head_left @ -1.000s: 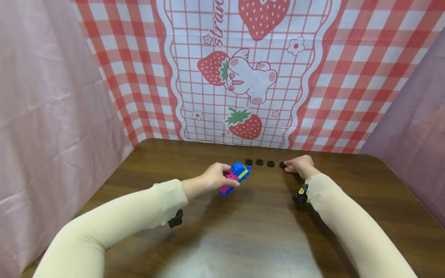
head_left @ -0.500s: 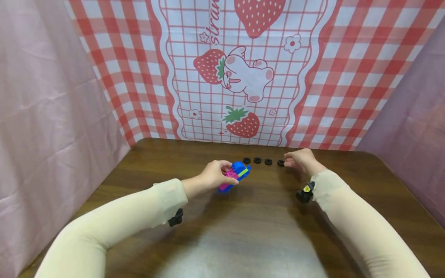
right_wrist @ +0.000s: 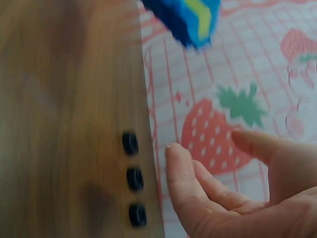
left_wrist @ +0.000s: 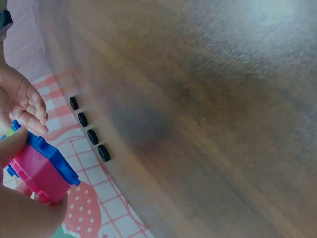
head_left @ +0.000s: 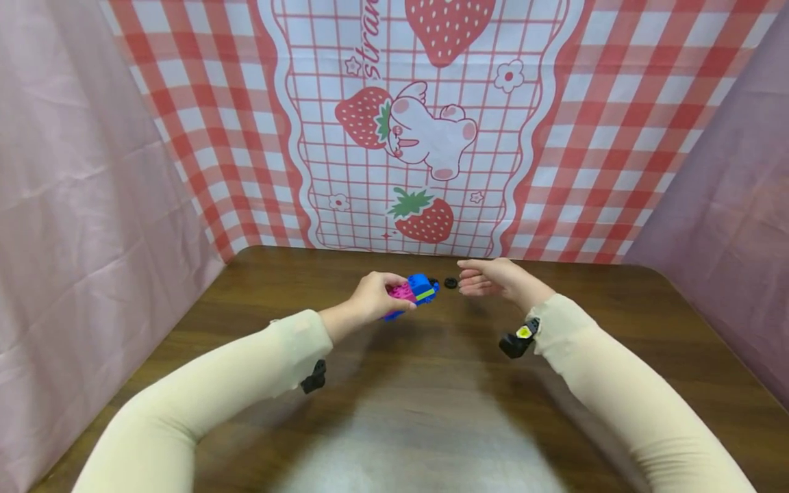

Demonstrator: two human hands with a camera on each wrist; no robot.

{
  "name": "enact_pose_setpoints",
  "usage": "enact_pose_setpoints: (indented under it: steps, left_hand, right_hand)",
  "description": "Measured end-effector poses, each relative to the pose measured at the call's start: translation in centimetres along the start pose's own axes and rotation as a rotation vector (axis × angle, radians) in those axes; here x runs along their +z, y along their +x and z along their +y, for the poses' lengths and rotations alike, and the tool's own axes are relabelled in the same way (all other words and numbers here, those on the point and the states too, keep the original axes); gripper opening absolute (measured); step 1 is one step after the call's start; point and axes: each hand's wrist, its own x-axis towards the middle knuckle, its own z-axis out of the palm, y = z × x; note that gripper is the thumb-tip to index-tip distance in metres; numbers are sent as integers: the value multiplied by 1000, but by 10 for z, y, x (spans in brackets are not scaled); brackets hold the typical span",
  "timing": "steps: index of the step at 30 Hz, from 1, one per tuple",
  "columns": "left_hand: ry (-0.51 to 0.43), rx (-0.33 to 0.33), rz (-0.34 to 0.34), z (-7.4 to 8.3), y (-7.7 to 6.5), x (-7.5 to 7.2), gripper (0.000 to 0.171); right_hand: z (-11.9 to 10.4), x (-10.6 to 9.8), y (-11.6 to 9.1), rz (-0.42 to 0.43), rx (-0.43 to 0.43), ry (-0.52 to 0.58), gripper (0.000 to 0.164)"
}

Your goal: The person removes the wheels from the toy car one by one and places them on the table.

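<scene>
My left hand (head_left: 370, 299) grips a blue and pink toy car body (head_left: 422, 289) with a yellow-green stripe, thumb on its near side. In the left wrist view the pink part (left_wrist: 42, 173) faces the camera, framed by blue. My right hand (head_left: 496, 279) is held above the table just right of the toy, fingers extended and nothing in them. Several small black toy wheels (left_wrist: 92, 137) lie in a row along the table's far edge. In the head view one wheel (head_left: 451, 283) shows between the hands; the others are largely hidden by toy and hand.
The brown wooden table (head_left: 394, 411) ends at a hanging red-checked cloth (head_left: 425, 157) printed with strawberries. Pink curtains (head_left: 105, 226) close off both sides. A black wrist camera (head_left: 518, 340) juts out below the right sleeve, another (head_left: 314, 376) below the left.
My right hand has drawn away from the rightmost wheel and moved left over the row, fingers straightening. The left hand has raised the toy slightly toward the wheels. The head view has shifted a little.
</scene>
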Motion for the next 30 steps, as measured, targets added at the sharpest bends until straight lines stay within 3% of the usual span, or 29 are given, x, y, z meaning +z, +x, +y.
enact_pose_setpoints:
  steps: [11, 21, 30]
  left_hand:
    - [47, 65, 24, 3, 6, 1, 50]
    - [93, 77, 34, 6, 5, 3, 50]
    - [64, 79, 3, 2, 4, -1, 50]
  right_hand:
    - [-10, 44, -6, -118, 19, -80, 69]
    - [-7, 62, -14, -159, 11, 84, 37]
    - [-3, 65, -16, -133, -2, 107, 48]
